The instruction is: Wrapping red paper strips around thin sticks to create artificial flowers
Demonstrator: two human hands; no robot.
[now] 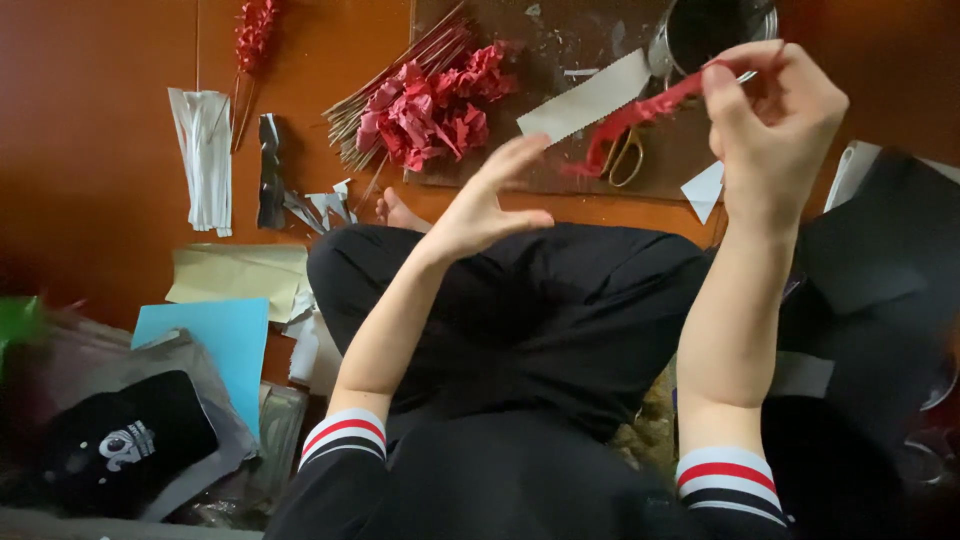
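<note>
My right hand is raised at the upper right, its fingers pinched on the top end of a fringed red paper strip that trails down and left towards a pair of scissors. Held in the air over my crossed legs, my left hand has its fingers spread and holds nothing; its fingertips come near the strip's lower end. A pile of crumpled red paper pieces lies on a bundle of thin sticks beyond the left hand.
A dark work board carries a metal pot and a grey paper strip. White folded paper, a finished red stick, a beige sheet, a blue sheet and a black cap lie left on the brown floor.
</note>
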